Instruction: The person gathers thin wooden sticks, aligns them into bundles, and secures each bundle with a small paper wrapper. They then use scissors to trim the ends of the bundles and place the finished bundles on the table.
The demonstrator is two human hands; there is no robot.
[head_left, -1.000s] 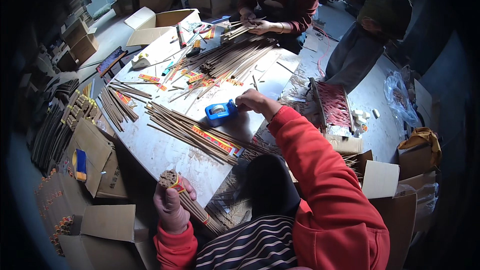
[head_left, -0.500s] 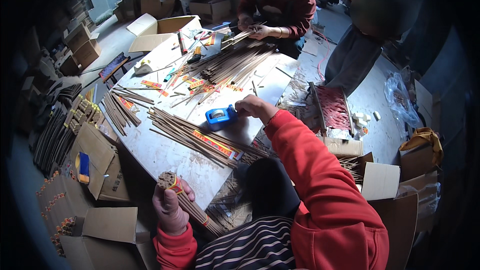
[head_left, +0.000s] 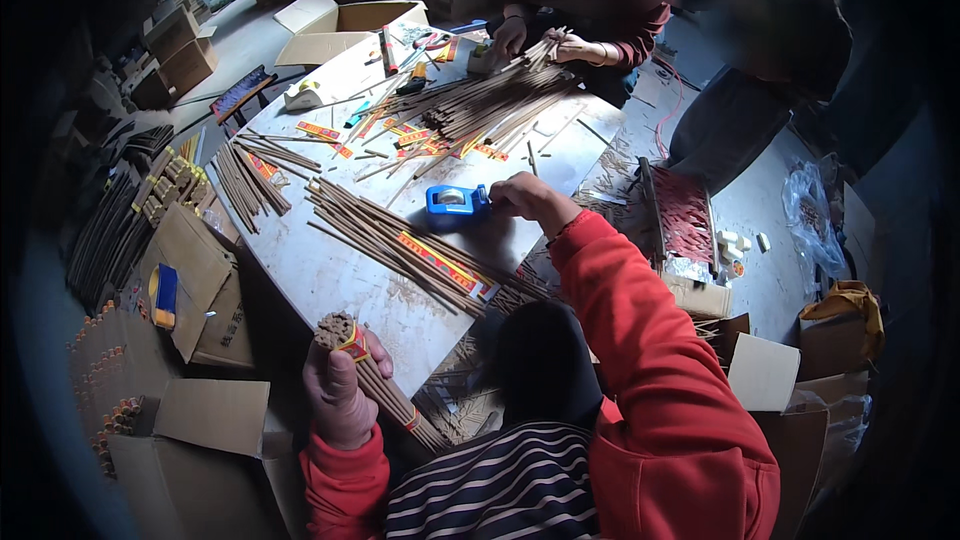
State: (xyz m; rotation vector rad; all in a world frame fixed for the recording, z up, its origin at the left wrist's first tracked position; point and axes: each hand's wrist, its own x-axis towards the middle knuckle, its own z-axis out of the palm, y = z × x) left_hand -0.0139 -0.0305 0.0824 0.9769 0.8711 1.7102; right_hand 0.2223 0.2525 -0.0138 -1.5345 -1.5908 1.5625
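Note:
My left hand (head_left: 345, 390) is closed round a bundle of brown incense sticks (head_left: 385, 390) at the lower left, off the table's edge. A red and yellow paper band (head_left: 354, 344) wraps the bundle near its upper end, and the stick ends point up. On the table stands a blue tape dispenser (head_left: 452, 206) with a roll in it. My right hand (head_left: 530, 202) is closed in a pinch at the dispenser's right end; what lies between the fingertips is too small to see. Loose incense sticks (head_left: 385, 240) and a red-yellow label strip (head_left: 438, 262) lie just nearer me.
Across the white table (head_left: 400, 335) a co-worker's hands (head_left: 570, 46) handle a large pile of sticks (head_left: 500, 105). Another person stands at the right. Open cardboard boxes (head_left: 215, 415) crowd the lower left. A wooden stand with red strips (head_left: 682, 215) is right of the table.
The view has shifted slightly, so the table sits further right and lower. The co-worker's hands have moved apart over the pile. My hands keep the same grip.

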